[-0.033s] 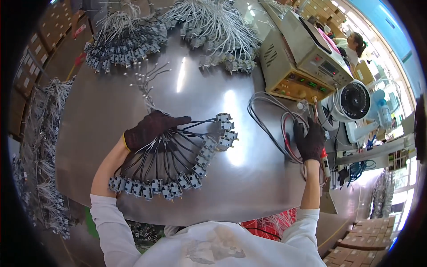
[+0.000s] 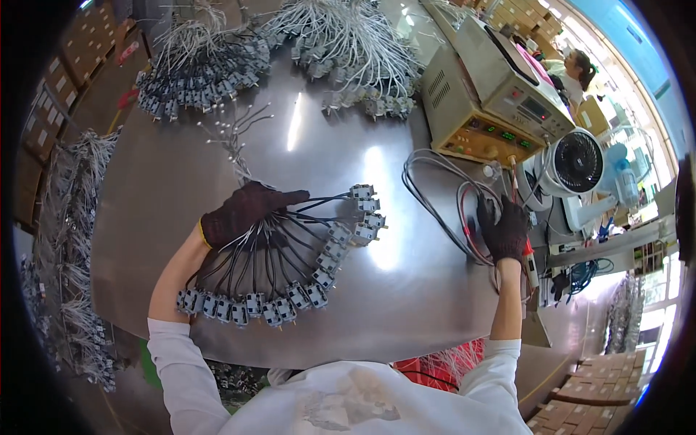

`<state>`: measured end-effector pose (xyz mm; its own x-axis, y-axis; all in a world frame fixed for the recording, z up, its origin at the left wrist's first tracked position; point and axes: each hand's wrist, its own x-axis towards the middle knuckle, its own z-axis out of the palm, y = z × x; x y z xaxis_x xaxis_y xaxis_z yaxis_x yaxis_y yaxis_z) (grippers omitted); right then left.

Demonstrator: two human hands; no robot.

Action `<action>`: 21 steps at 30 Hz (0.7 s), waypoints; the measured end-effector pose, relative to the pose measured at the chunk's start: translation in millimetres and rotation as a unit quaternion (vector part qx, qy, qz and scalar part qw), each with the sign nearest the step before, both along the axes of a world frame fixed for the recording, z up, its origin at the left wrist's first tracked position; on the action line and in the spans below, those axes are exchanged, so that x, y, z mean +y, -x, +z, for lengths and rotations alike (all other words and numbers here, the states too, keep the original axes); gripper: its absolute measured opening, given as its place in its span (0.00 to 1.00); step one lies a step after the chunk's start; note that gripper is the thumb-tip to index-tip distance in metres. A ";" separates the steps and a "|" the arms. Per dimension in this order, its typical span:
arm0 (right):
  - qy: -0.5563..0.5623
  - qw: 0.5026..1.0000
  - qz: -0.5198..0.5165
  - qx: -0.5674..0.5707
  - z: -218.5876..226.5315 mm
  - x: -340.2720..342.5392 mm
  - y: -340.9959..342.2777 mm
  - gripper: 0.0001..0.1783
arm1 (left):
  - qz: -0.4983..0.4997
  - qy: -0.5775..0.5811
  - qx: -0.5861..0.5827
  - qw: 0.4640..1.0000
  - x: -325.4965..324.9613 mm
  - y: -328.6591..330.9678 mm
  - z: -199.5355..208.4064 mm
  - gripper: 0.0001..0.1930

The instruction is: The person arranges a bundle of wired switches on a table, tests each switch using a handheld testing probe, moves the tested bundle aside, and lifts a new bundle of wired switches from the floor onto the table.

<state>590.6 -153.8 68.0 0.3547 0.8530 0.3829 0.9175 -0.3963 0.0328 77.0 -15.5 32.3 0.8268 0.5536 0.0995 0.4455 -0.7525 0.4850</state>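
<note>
My left hand [image 2: 250, 212], in a dark glove, is closed round a bundle of wires. From under it, black leads [image 2: 267, 254] fan out over the metal table to several small grey switch-like blocks [image 2: 255, 304]. The bundle's pale wire ends [image 2: 235, 134] spread out beyond the hand. My right hand [image 2: 504, 228], gloved as well, is at the table's right side with its fingers bent, closed on a red test probe [image 2: 528, 250]. Only part of the probe shows beside the wrist; the hand hides the rest. Looped grey and red cables [image 2: 442, 196] lie beside that hand.
Two heaps of wired blocks [image 2: 203, 80] [image 2: 355, 65] lie at the table's far side. Stacked test instruments [image 2: 486, 123] and a white fan [image 2: 576, 163] stand at the right. More wired parts [image 2: 80, 239] hang at the left. Another person [image 2: 576, 76] is at far right.
The view has shifted very slightly. My hands, the wire bundle and the blocks keep their places.
</note>
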 end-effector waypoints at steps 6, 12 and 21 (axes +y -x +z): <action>0.051 0.998 -0.043 -0.001 -32.1 -3.9 -33.6 0.33 | -0.007 -0.040 0.012 0.999 6.8 -14.2 -7.2 0.36; -0.001 1.000 -0.017 0.020 -28.1 12.5 -36.0 0.28 | -0.015 -0.044 -0.019 0.999 6.7 -21.4 -14.8 0.37; -0.090 0.909 0.136 0.383 -11.9 22.9 30.5 0.27 | -0.007 -0.034 -0.049 0.998 9.8 -13.1 -14.1 0.36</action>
<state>560.1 -130.9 56.0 0.3610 0.8970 0.2551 0.7093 -0.0866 -0.6996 90.1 -5.7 18.2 0.8188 0.5314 0.2171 0.3874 -0.7906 0.4742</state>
